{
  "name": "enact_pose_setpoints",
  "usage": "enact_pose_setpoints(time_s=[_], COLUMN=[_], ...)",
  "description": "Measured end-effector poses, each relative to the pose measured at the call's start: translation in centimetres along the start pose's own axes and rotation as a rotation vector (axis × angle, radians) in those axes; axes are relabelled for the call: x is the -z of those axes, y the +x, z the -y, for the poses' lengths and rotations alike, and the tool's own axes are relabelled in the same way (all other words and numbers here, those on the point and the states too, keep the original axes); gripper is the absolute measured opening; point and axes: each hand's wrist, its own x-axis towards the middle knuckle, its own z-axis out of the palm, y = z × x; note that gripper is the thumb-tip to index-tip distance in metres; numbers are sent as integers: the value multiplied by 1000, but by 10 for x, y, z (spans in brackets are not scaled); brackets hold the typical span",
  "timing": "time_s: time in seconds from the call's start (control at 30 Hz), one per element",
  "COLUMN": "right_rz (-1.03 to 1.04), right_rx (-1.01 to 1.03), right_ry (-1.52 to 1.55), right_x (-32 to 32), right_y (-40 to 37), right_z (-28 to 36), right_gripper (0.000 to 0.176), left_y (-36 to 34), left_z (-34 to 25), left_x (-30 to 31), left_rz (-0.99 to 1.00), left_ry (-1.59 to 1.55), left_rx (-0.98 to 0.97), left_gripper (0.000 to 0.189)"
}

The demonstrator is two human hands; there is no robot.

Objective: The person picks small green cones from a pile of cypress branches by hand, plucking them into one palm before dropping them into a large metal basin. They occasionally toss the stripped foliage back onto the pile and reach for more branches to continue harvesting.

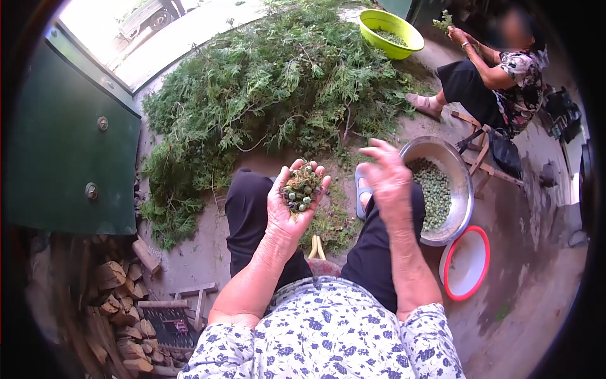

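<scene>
Green seeds (305, 196), mixed with brown scraps, sit heaped in our left hand (287, 208). We record that hand palm up, a shallow cup, fingers partly curled around the heap and well short of closed; the seeds rest on the palm and against the fingers, above the gap between the knees. Our right hand (386, 177) is raised near the metal bowl (466, 208), apart from the left, blurred, its fingers extended and loosely spread. We cannot tell whether it has hold of anything small. The bowl, beside our right knee, contains more green seeds, their surface partly hidden by the right hand and leg. Just beside the bowl we note a white basin (467, 265) with a red rim; we cannot tell whether the two touch. Ahead of our knees, leafy branches (271, 88) lie in a broad pile on the floor. At its far right edge stands a yellow-green tub (409, 43) with green contents. Further right, a seated person (521, 82) holds a sprig (443, 23) in raised hands. To our left: split wood (120, 303), stacked below a green door (72, 145).
</scene>
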Motion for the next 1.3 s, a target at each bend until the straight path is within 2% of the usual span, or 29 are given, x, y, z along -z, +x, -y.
enact_pose_setpoints(time_s=[0.1, 0.13, 0.2, 0.23, 0.3, 0.33, 0.4, 0.47, 0.53, 0.6, 0.67, 0.73, 0.8, 0.83, 0.97, 1.03, 1.13, 1.2, 1.27, 1.3], right_rz=[246, 289, 319, 325, 433, 436, 396, 366, 273, 250, 211, 148, 120, 64, 51, 59, 106, 117, 244, 253], right_rx=[58, 16, -63, -65, -134, -135, -317, -338, -747, -739, -852, -836, -815, -824, -767, -75, -136, -147, -3, -22], right_ry=[118, 165, 261, 257, 385, 378, 589, 650, 1087, 1179, 1330, 1341, 1415, 1386, 1194, -158, 21, 86, 90, 103], right_x=[-34, -41, -55, -58, -59, -59, -60, -65, -66, -66, -62, -61, -56, -55, -45, -40, -29, -31, -35, -38], right_y=[-20, -27, -40, -43, -48, -51, -54, -61, -62, -62, -60, -60, -59, -58, -65, -67, -66, -66, -65, -66], right_z=[18, 22, 17, 15, 12, 15, 21, 16, 18, 21, 23, 14, 10, 7, -25, -24, -4, -4, -4, -5], right_gripper=[41, 44, 36, 36, 23, 23, 12, 13, 13, 17, 18, 20, 19, 17, 18, 22, 25, 20, 21, 23], left_y=[-17, -22, -30, -33, -40, -43, -50, -53, -53, -55, -56, -54, -55, -54, -49, -45, -42, -40, -35, -33], left_z=[4, 4, 2, 2, 7, 9, 11, 10, 8, 8, 6, 2, 5, 6, 10, 12, 16, 16, 13, 13], left_x=[11, 17, 27, 29, 27, 26, 25, 30, 35, 33, 34, 36, 32, 30, 33, 36, 33, 38, 48, 52], left_rz=[-27, -33, 27, 26, 28, 29, 14, -1, -52, -16, 16, 77, 23, -26, -37, -48, -82, -109, -13, -14], left_ry=[63, 57, 104, 96, 154, 147, 200, 181, 62, 56, 52, 10, 36, 62, 88, 98, 125, 148, 105, 106], left_rx=[81, 81, 173, 172, 115, 117, 124, 122, 148, 143, 136, 173, 143, 116, 117, 128, 144, 161, 236, 237], left_gripper=[27, 27, 27, 27, 28, 28, 29, 30, 29, 29, 28, 28, 28, 29, 31, 31, 32, 32, 31, 31])
